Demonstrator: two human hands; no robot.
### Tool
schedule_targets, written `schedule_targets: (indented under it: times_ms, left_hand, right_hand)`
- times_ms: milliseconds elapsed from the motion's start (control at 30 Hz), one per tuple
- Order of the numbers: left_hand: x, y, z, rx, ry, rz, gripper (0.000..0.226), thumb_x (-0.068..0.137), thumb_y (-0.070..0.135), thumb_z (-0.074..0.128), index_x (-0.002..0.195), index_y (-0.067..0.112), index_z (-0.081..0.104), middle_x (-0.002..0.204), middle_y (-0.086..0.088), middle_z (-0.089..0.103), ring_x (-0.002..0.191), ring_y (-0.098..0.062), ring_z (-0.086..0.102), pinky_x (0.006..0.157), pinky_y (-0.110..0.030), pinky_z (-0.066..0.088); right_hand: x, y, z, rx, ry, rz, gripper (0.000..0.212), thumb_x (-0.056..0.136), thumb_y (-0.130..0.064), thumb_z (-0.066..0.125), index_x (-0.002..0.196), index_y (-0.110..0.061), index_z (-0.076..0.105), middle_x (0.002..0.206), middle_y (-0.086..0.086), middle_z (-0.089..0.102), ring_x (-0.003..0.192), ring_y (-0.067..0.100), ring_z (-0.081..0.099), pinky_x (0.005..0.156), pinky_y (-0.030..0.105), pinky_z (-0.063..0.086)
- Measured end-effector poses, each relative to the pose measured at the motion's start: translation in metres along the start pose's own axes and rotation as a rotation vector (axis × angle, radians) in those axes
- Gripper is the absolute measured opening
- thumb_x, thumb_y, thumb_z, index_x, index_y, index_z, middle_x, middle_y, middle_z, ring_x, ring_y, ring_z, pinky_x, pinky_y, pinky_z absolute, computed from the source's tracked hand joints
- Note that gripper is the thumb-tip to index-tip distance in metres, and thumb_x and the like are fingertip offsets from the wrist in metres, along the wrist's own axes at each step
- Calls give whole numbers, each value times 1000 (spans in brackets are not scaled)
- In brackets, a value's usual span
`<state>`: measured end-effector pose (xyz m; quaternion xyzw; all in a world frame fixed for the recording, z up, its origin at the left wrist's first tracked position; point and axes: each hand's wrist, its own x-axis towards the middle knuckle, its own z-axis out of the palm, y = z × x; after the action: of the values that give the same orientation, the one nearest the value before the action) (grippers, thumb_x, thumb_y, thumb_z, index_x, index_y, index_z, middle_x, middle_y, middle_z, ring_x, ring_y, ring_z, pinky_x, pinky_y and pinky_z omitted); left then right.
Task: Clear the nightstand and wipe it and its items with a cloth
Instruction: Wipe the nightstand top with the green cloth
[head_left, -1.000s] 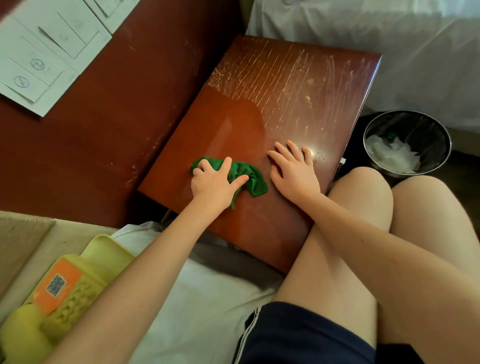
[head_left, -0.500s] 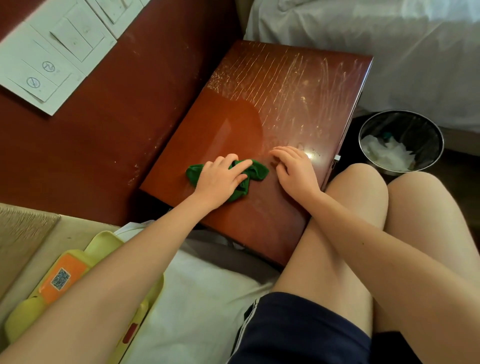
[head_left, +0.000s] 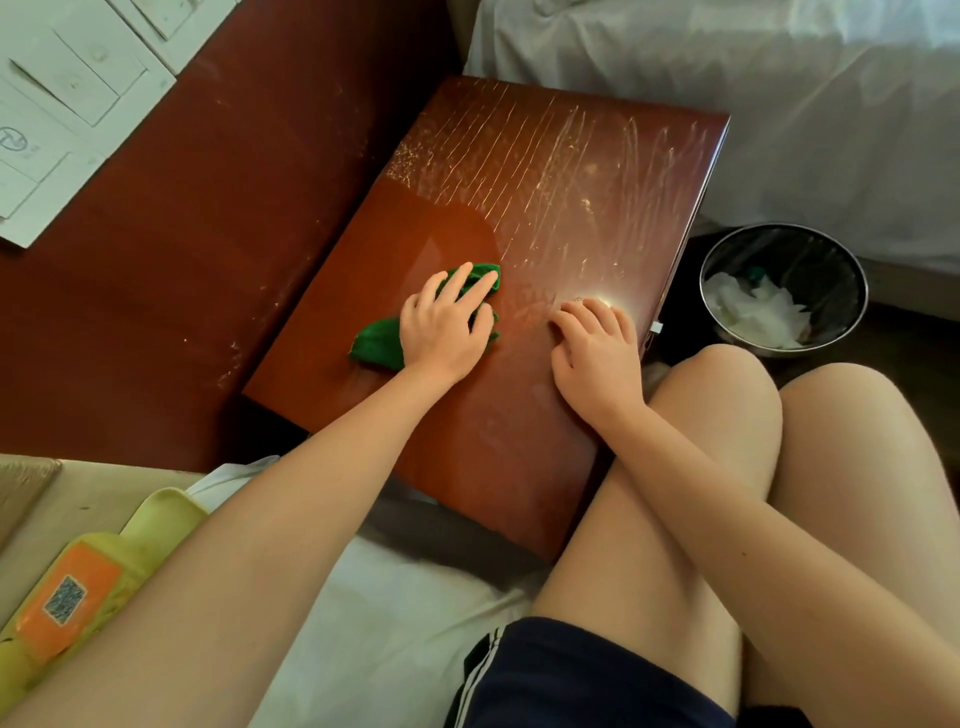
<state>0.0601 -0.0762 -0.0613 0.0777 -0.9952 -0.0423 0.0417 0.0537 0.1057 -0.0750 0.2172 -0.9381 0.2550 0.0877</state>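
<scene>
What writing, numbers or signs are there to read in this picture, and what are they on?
No words or numbers can be read.
White wall panel: a round sign, too blurred to read.
Orange label on the yellow tray: a square scan code, no legible text.

Green cloth (head_left: 376, 344) (crumpled) lies on scratched nightstand (head_left: 545, 197).
</scene>
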Motion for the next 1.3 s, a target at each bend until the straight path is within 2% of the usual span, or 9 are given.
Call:
schedule_targets:
  times_ms: [67,133,200,267,367,500,667,867,1300]
  left_hand:
    - [-1,-6,3,60,-60,57,45,97,47,36,140,36,40,150,4,35,138,-22,30,106,-41,30]
    - [1,-9,4,30,-26,53,41,97,46,39,134,31,50,146,4,42,135,-21,36,101,-39,36]
    - [6,-6,3,-74,76,-8,30,97,39,45,115,22,63,133,3,56,125,-20,48,90,-35,44]
    - [12,-2,3,-111,139,-54,25,96,34,47,100,16,63,119,2,63,115,-20,55,78,-31,46]
    - [22,0,1,-93,136,-83,22,98,31,42,103,16,57,109,1,63,106,-20,56,70,-31,45]
    - [39,2,3,-127,120,-130,33,100,31,39,126,22,57,129,5,58,121,-16,50,84,-33,48]
    - [65,3,8,-113,79,-192,38,101,34,35,133,25,53,142,6,48,132,-16,41,95,-35,44]
    - [72,-1,9,-93,57,-80,36,101,33,36,132,27,55,141,5,49,132,-16,42,93,-36,46]
    - [-14,0,11,-102,129,427,35,92,31,45,122,26,64,126,5,62,119,-19,56,92,-29,46]
  right_hand:
    - [1,4,1,-15,11,0,41,79,-17,35,102,-6,67,108,7,66,108,32,55,95,37,27]
    - [2,8,1,-36,36,-5,37,78,-15,39,102,-6,66,109,8,65,108,32,54,94,37,28]
    - [2,12,2,-40,59,7,33,77,-11,44,103,-5,64,112,10,64,110,33,53,95,37,28]
    - [2,12,4,-31,67,24,33,79,-10,44,105,-4,63,115,11,63,112,34,54,97,38,27]
    - [2,12,5,-39,48,47,38,83,-14,38,109,-3,62,120,14,61,116,35,52,99,40,26]
    - [3,11,3,-45,33,71,40,84,-17,36,112,-3,62,123,14,60,119,34,50,101,43,28]
    - [5,11,2,-25,13,89,41,84,-19,35,111,-5,61,124,12,59,121,32,49,102,47,34]
    - [7,11,4,-27,-9,102,43,83,-20,33,111,-5,61,125,12,58,122,33,47,104,48,31]
    - [7,13,6,-3,23,101,41,81,-21,35,109,-7,62,123,9,59,120,31,48,104,43,28]
